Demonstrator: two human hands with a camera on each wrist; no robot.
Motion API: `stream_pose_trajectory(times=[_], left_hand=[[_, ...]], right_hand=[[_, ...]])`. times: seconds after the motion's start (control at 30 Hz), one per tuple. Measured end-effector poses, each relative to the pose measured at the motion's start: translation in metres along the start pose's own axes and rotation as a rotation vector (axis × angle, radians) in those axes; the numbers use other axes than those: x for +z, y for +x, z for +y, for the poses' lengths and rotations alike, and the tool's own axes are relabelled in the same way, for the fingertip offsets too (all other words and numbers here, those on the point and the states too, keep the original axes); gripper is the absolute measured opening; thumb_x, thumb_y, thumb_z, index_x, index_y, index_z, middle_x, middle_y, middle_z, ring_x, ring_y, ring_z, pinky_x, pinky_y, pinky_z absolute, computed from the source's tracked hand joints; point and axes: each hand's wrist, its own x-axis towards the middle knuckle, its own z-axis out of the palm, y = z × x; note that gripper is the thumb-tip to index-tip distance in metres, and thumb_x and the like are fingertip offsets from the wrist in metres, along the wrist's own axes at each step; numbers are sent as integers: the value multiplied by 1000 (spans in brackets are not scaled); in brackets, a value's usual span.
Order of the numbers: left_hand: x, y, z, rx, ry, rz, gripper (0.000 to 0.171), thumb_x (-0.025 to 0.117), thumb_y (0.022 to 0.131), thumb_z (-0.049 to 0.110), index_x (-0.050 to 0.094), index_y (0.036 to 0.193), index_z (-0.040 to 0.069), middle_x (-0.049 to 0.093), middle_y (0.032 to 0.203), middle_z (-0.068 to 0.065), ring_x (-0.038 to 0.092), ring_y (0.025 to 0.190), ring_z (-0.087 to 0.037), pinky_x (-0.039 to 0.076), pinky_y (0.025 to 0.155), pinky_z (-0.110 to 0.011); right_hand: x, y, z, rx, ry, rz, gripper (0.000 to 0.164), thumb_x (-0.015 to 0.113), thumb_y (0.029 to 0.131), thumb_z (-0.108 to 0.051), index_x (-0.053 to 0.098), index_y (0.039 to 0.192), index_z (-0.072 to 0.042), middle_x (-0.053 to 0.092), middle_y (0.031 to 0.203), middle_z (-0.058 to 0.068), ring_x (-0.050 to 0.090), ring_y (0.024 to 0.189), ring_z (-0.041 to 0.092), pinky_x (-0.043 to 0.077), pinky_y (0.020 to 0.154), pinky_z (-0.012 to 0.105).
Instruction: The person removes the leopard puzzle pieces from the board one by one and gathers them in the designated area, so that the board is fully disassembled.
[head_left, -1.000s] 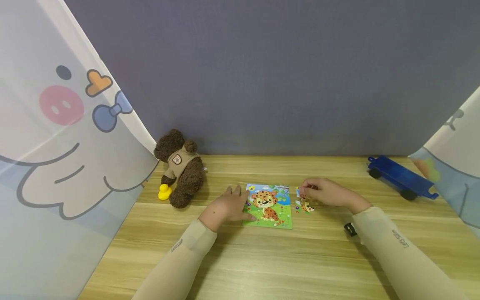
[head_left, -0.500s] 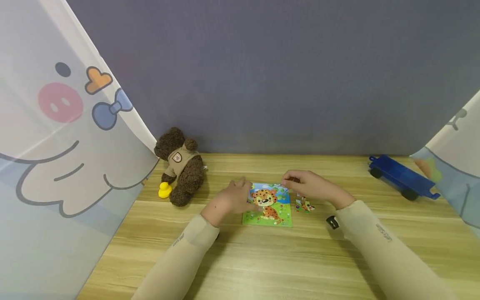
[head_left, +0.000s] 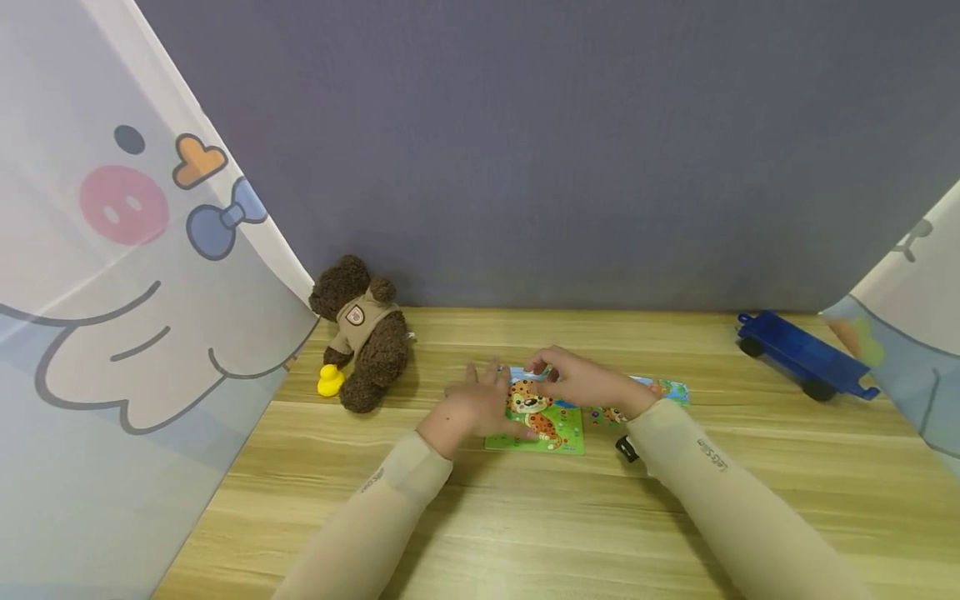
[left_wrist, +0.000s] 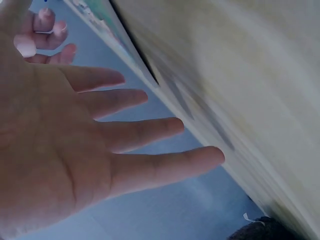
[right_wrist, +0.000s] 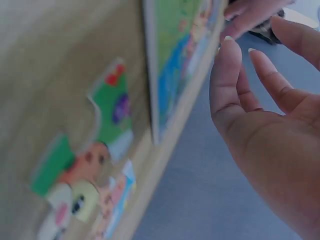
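Note:
A square jigsaw puzzle (head_left: 567,435) with a spotted leopard cub on green grass lies on the table in the head view. My left hand (head_left: 476,408) is spread over its left side, fingers straight in the left wrist view. Over the puzzle's upper right part is my right hand (head_left: 588,385), its fingers loosely bent and apart from the thumb, with nothing seen between them. To the right of the puzzle, partly covered by the right forearm, lie loose jigsaw pieces (right_wrist: 114,112) with green, orange and purple print.
Beyond the right forearm lies a blue and green printed strip (head_left: 673,392). A brown teddy bear (head_left: 363,333) and a yellow rubber duck (head_left: 330,381) are at the left. At the back right stands a blue toy wagon (head_left: 802,350). A grey partition (head_left: 525,167) rises behind the table.
My right hand has moved left from the loose pieces to over the puzzle. The left hand lifted a little and shifted right. The printed strip has come into view behind the right forearm.

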Motion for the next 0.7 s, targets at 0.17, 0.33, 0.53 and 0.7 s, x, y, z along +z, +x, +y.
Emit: stream_pose_trajectory(times=[0.17,0.33,0.53,0.7], left_hand=[[3,2,1,-4,-11,-8,128,63,86,86,11,173,9,3,183,-13,10,163,-58,37,111,-86],[4,4,2,-15,3,-15,128,63,86,86,14,173,6,5,183,-14,12,164,-56,39,111,-85],[3,6,4,-36,29,-21,129,63,84,88,19,171,3,7,182,-14,14,165,-54,41,112,-83],[4,5,5,-43,39,-23,129,64,84,88,19,171,2,9,182,-15,16,164,-54,42,111,-82]], right_hand=[[9,8,7,55,-10,-12,47,71,105,-23,55,146,-7,52,142,19,61,119,27,58,98,43],[13,12,7,82,-48,-27,52,78,99,-24,57,144,-8,53,135,15,54,108,24,52,91,39],[14,13,6,79,-95,-27,53,82,94,-21,61,140,-5,56,132,15,55,109,24,53,95,41],[17,14,6,78,-119,-36,51,83,94,-22,62,138,-5,57,133,14,56,110,23,54,97,41]])
